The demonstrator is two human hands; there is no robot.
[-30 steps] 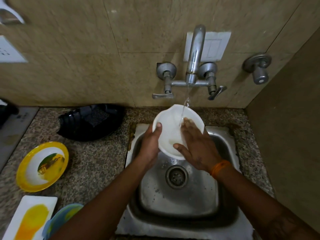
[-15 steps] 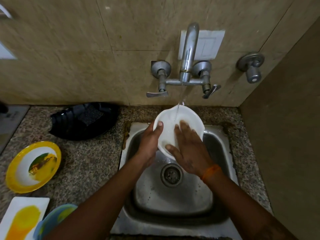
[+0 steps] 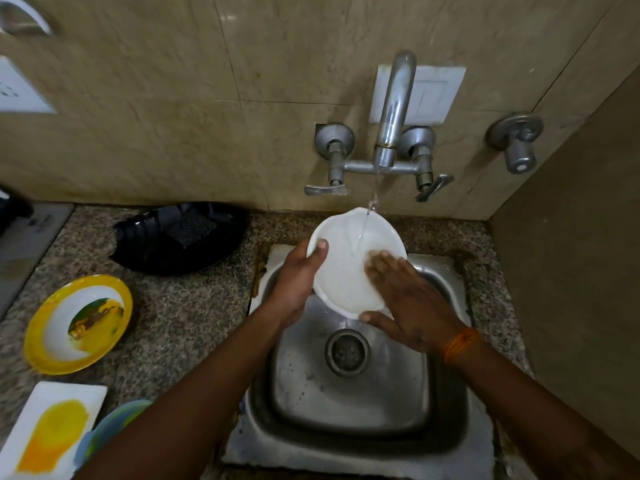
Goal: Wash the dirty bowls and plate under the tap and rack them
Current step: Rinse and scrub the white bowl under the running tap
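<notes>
- The left hand [image 3: 294,282] holds the white bowl [image 3: 346,265] by its rim, thumb curled over the edge, tilted over the sink [image 3: 346,410] under the tap [image 3: 391,109]
- The right hand [image 3: 408,299] lies flat, fingers straight, rubbing inside; keep rubbing all round, I think
- Keep the water hitting the bowl; grip tight, it looks slippery

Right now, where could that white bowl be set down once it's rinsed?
The widest bare granite lies between the yellow-rimmed bowl, the black tray and the sink rim. The narrow strip right of the sink is bare too. The sink floor around the drain is free. The near-left corner is crowded: the white plate and a blue bowl.
</notes>
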